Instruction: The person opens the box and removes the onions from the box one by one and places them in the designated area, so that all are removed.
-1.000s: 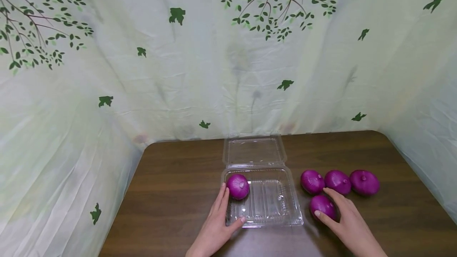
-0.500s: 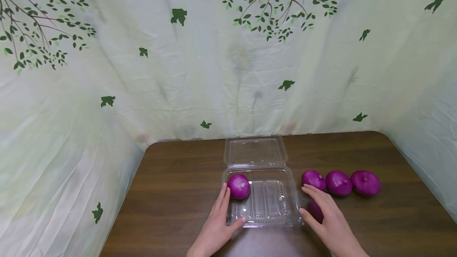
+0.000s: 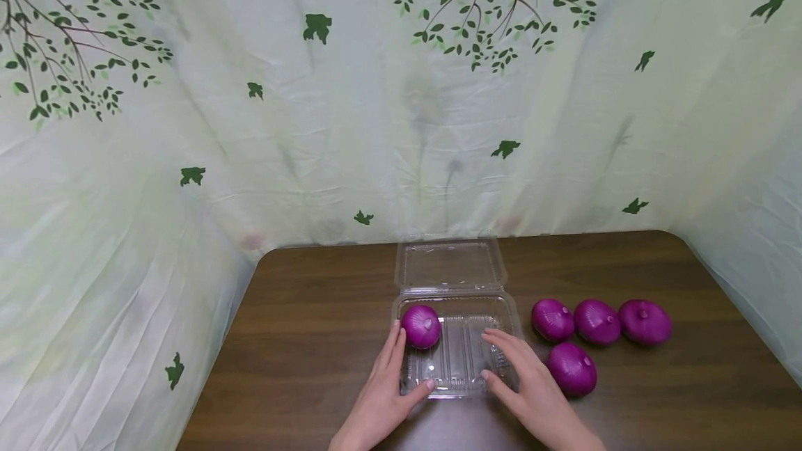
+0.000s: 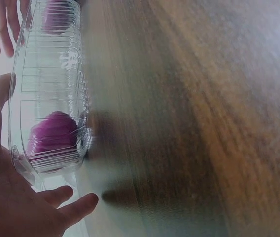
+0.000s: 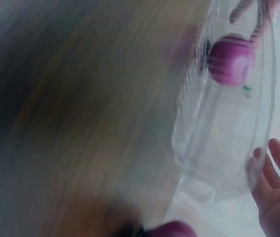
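A clear plastic clamshell box [image 3: 464,392] lies with its lid folded back on the table. One purple onion [image 3: 421,326] sits in the box's left side. My left hand [image 3: 383,395] rests against the front left corner, its fingers straight along the side and its thumb over the front rim. Above the right part of the box is my right hand [image 3: 532,385], fingers spread and nothing in them. To its right a single onion [image 3: 571,369] lies on the table. The left wrist view shows the boxed onion [image 4: 53,133] through the plastic wall.
A row of three onions, with the middle onion [image 3: 597,321] touching its neighbours or nearly so, lies right of the box. The flat lid [image 3: 450,264] reaches the far edge of the brown wooden table [image 3: 313,326]. A leaf-printed curtain [image 3: 376,124] hangs behind.
My right hand has left the front onion on the table and moved left, over the box, with nothing in it. My left hand and the boxed onion have stayed put.
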`<state>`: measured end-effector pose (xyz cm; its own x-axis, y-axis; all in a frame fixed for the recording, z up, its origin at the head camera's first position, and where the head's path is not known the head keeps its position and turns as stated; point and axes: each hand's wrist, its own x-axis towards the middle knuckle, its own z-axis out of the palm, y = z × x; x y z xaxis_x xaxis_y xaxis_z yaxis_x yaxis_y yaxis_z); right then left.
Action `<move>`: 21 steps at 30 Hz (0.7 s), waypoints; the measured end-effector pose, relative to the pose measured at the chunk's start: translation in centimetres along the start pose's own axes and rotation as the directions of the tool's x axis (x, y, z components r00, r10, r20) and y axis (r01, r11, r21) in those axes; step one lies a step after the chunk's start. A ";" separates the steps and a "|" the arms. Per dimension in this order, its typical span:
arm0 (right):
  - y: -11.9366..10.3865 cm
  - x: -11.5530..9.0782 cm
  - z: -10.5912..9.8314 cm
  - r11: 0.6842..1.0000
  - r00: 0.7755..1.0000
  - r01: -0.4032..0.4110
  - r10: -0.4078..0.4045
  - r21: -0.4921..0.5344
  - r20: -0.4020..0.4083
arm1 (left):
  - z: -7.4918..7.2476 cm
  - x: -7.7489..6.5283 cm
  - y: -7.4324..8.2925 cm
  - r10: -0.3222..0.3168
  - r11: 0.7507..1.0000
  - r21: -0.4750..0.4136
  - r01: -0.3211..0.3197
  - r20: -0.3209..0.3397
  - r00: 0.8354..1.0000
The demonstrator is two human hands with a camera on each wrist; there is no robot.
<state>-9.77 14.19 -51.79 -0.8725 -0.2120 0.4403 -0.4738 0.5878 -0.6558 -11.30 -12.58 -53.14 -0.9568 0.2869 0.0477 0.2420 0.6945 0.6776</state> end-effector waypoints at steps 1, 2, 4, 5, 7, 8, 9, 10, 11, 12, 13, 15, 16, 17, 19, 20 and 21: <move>0.0 0.1 0.4 1.000 1.000 -0.005 0.005 0.003 0.002 | 0.0 0.0 0.0 0.003 1.000 0.000 -0.003 -0.002 1.000; -0.1 0.2 0.7 1.000 1.000 -0.006 0.006 0.010 0.008 | 0.0 0.0 0.0 0.005 1.000 0.001 -0.005 -0.003 1.000; -0.2 0.5 1.4 1.000 1.000 -0.013 0.013 0.015 0.024 | 0.1 0.1 0.0 0.009 1.000 0.003 -0.009 -0.005 1.000; -0.2 0.7 1.7 1.000 0.999 -0.011 0.010 0.018 0.033 | 0.1 0.1 0.0 0.009 1.000 0.003 -0.009 -0.003 1.000; -0.4 1.0 2.3 1.000 0.999 -0.011 0.009 0.029 0.048 | 0.1 0.1 -0.1 0.007 1.000 0.005 -0.007 0.000 1.000; -0.4 1.2 2.6 0.999 0.998 -0.011 0.009 0.036 0.058 | 0.1 0.1 -0.1 0.005 1.000 0.005 -0.005 0.002 1.000; -0.5 1.5 2.8 0.999 0.998 -0.016 0.014 0.041 0.066 | 0.1 0.1 0.0 0.004 1.000 0.004 -0.004 0.003 1.000; -0.5 1.7 3.0 0.999 0.997 -0.019 0.016 0.046 0.075 | 0.1 0.0 0.0 0.000 1.000 0.002 0.000 0.007 1.000; -0.6 1.9 3.2 0.998 0.996 -0.026 0.022 0.050 0.088 | 0.1 0.0 0.0 0.000 1.000 0.000 0.000 0.008 1.000; -0.7 2.1 3.4 0.998 0.994 -0.037 0.032 0.051 0.101 | 0.1 0.0 0.0 -0.002 1.000 -0.002 0.002 0.010 1.000; -0.7 2.3 3.6 0.998 0.993 -0.042 0.035 0.052 0.116 | 0.1 0.1 0.0 -0.004 1.000 -0.004 0.004 0.012 1.000; -0.8 2.8 4.0 0.997 0.988 -0.052 0.044 0.053 0.146 | 0.1 0.1 0.0 -0.004 1.000 -0.005 0.004 0.012 1.000; -0.8 3.0 4.2 0.997 0.986 -0.056 0.047 0.054 0.160 | 0.1 0.1 0.0 -0.006 1.000 -0.005 0.006 0.014 1.000; -0.8 3.2 4.3 0.997 0.984 -0.057 0.047 0.055 0.172 | 0.1 0.1 0.0 -0.004 1.000 -0.005 0.004 0.012 1.000; -0.8 3.6 4.7 0.996 0.981 -0.054 0.042 0.064 0.187 | 0.1 0.2 0.0 -0.005 1.000 -0.004 0.005 0.011 1.000; -0.9 3.9 4.9 0.996 0.980 -0.058 0.043 0.070 0.194 | 0.0 0.2 0.0 -0.003 1.000 -0.004 0.003 0.009 1.000; -0.8 4.2 5.0 0.995 0.979 -0.063 0.046 0.079 0.200 | 0.0 0.2 0.0 -0.006 1.000 -0.006 0.007 0.010 1.000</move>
<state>-13.60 8.88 -52.49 -0.8994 -0.3372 0.2781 -0.4262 0.5361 -0.7286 -11.45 -12.54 -53.16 -0.9566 0.2890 0.0359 0.2348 0.6925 0.6822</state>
